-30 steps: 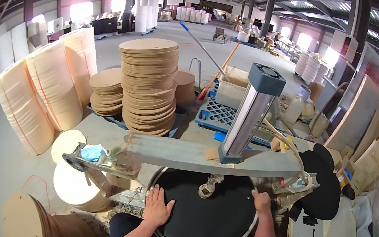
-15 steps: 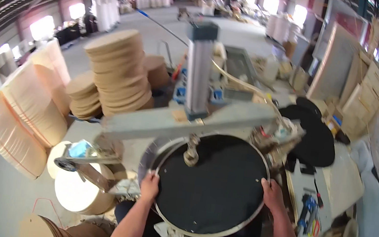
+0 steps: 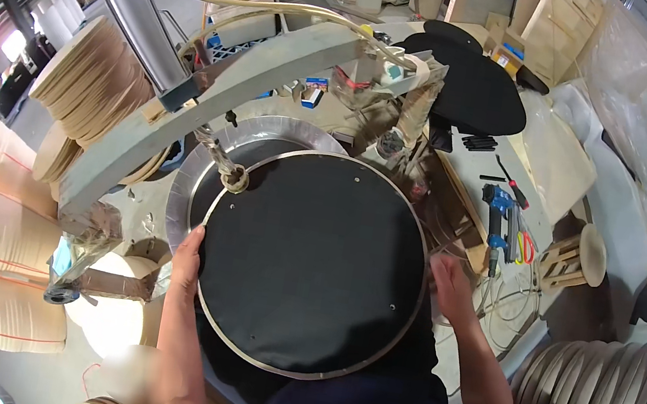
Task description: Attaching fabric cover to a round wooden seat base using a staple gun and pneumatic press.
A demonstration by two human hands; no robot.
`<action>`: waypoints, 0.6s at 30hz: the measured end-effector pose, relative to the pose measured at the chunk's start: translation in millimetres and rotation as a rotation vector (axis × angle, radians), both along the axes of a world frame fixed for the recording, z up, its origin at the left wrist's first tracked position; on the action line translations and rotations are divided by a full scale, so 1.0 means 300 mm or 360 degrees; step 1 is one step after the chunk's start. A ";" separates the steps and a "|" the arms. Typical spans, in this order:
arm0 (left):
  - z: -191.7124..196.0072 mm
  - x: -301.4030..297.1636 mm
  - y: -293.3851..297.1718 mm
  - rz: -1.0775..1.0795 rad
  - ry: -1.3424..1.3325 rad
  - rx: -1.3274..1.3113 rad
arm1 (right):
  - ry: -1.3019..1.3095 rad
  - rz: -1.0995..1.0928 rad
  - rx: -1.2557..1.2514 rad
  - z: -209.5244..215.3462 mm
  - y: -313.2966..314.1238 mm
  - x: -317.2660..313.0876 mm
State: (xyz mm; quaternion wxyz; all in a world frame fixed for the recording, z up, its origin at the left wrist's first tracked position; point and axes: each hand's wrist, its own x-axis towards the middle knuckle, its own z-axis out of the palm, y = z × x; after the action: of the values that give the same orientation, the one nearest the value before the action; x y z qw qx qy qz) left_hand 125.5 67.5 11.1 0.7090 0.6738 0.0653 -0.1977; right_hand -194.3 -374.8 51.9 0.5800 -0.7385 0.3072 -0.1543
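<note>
In front of me is a round black fabric-covered panel (image 3: 314, 260) with a pale rim and several small shiny spots on its face. My left hand (image 3: 187, 258) grips its left edge, thumb along the rim and fingers partly hidden beneath. At the right edge, my right hand (image 3: 452, 288) is closed against the rim, its fingertips partly out of sight. Behind the panel's upper left lies a round clear-edged form (image 3: 185, 180), partly covered by the panel. A metal rod with a ring-shaped end (image 3: 234, 179) hangs over the panel's upper left edge.
A grey curved beam (image 3: 214, 92) carrying a cylinder (image 3: 141, 17) crosses above the panel. Stacked brown discs (image 3: 93, 81) stand left. On the right bench lie a blue power tool (image 3: 497, 217), a screwdriver (image 3: 513, 181) and black padded pieces (image 3: 477, 87). Grey ribbed rolls (image 3: 589, 396) sit lower right.
My view has swung right and downward. The panel now lies more face-up toward me, still between my hands, and my right hand sits higher along its edge.
</note>
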 end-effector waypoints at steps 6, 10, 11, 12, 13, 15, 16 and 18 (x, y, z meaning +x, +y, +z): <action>0.009 -0.135 0.090 -0.0091 0.0126 -0.0135 | 0.0073 0.0002 -0.0148 -0.150 -0.070 0.265; 0.008 -0.245 0.077 0.0130 0.0060 -0.0033 | 0.0016 0.0079 0.0128 -0.182 -0.082 0.314; 0.013 -0.256 0.059 0.0168 -0.0043 0.0031 | -0.0045 0.0080 0.0191 -0.186 -0.081 0.319; 0.022 -0.273 0.051 0.0175 -0.0018 -0.0001 | 0.0055 0.0057 0.0024 -0.187 -0.089 0.304; 0.043 -0.289 0.037 0.0190 -0.0025 0.0015 | 0.0012 0.0021 0.0062 -0.154 -0.079 0.283; 0.069 -0.316 0.013 0.0184 0.0094 -0.0035 | -0.0012 -0.0113 0.0077 -0.176 -0.076 0.236; 0.076 -0.327 -0.001 0.0191 0.0104 -0.0021 | -0.0084 -0.0094 0.0186 -0.181 -0.093 0.196; 0.083 -0.334 -0.042 0.0211 0.0037 0.0051 | -0.0234 -0.0157 0.0452 -0.202 -0.100 0.135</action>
State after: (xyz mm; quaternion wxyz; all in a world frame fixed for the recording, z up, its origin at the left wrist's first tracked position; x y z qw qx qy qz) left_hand 25.5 55.0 35.9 0.7088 0.6769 0.1212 -0.1570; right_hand -153.9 -404.8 -8.6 0.6911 -0.6199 0.3187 -0.1912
